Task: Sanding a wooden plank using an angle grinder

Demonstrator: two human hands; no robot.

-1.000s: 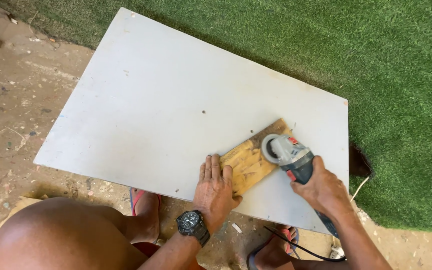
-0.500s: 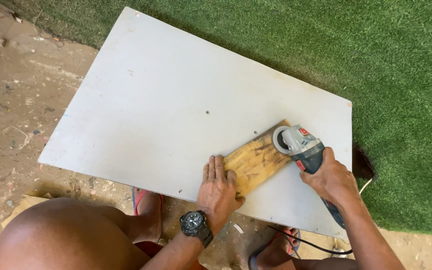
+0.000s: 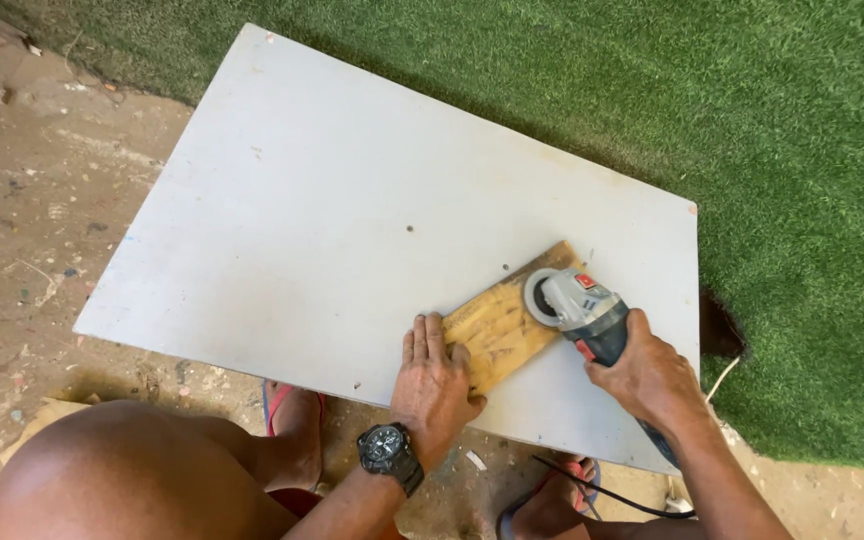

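Since a second ago sander (image 3: 577, 305) shifted toward plank's far end, right hand (image 3: 647, 378) gripping its body, left hand (image 3: 434, 385) pressed flat holding wooden plank (image 3: 497, 325) near white board's (image 3: 352, 200) near-right edge, wristwatch (image 3: 385, 450) on left wrist

A wooden block (image 3: 500, 326) lies on the board (image 3: 352, 210) near its front right edge, left hand (image 3: 434, 385) on its near end, grinder (image 3: 580, 305) on its far end.

White board (image 3: 352, 210) — wooden plank (image 3: 497, 325) on it.
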